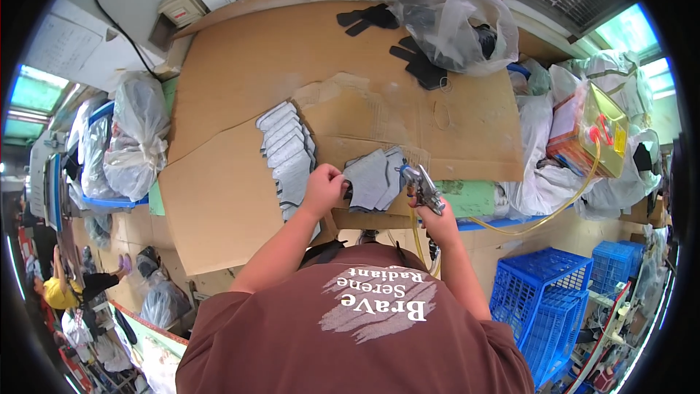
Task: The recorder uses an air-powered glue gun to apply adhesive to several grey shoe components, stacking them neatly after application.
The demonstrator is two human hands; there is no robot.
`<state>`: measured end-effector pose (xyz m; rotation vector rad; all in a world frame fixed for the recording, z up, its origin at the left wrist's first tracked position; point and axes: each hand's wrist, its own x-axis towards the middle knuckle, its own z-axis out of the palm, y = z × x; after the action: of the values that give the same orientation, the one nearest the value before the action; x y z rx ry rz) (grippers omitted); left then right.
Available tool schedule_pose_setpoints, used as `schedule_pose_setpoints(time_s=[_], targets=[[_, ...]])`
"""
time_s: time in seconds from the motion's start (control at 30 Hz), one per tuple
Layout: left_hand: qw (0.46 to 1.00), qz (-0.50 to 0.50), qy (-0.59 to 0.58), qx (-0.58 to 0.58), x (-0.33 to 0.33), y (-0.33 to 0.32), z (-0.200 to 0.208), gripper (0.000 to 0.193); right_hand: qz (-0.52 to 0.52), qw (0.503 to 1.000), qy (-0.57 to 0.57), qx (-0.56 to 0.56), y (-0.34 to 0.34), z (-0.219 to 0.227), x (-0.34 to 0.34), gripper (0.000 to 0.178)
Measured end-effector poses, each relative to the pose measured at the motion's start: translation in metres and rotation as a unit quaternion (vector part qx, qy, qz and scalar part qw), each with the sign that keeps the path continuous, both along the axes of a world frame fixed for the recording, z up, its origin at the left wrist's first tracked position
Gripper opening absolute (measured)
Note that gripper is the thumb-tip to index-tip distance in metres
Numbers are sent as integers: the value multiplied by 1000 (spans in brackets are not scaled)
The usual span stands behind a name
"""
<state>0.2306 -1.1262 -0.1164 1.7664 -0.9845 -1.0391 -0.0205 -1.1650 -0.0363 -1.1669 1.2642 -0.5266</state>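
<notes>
My right hand (437, 223) is wrapped round the grip of a metal spray gun (424, 188). The gun's nozzle is at the right edge of a small stack of grey fabric pieces (373, 181), fanned out on the cardboard. On the stack's left edge, my left hand (324, 188) is closed, its thumb and fingers pinching a piece there; the fingertips are partly hidden. Left of that hand lies a longer row of overlapping grey fabric pieces (286, 147), running away from me. A yellowish hose (532, 231) trails off to the right.
Cardboard sheets (226, 87) cover the table. Black cut pieces (419, 66) lie at the back near an open clear plastic bag (456, 33). At the right stands a cut-open yellow container (601, 128) among bags. Blue crates (543, 299) are on the floor; filled bags (135, 135) stand left.
</notes>
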Motion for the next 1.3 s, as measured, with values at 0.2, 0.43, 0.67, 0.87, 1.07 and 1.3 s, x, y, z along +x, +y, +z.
schedule_pose_setpoints(time_s=[0.2, 0.43, 0.67, 0.87, 1.07, 1.3], targets=[[973, 174, 142, 58, 70, 49, -9, 8, 39, 999, -13, 11, 1, -5, -2, 23], [967, 220, -26, 126, 101, 74, -20, 9, 55, 997, -37, 23, 0, -1, 7, 22], [955, 110, -271, -48, 72, 56, -27, 14, 109, 994, -7, 1, 1, -4, 13, 24], [980, -11, -174, -100, 0, 10, -2, 17, 104, 994, -41, -10, 5, -15, 15, 24], [981, -65, -143, -113, -18, -15, -1, 22, 87, 996, -31, -11, 3, -7, 15, 23], [981, -56, -138, -123, -24, -19, -1, 16, 20, 1000, -8, 13, 1, -1, 4, 21]])
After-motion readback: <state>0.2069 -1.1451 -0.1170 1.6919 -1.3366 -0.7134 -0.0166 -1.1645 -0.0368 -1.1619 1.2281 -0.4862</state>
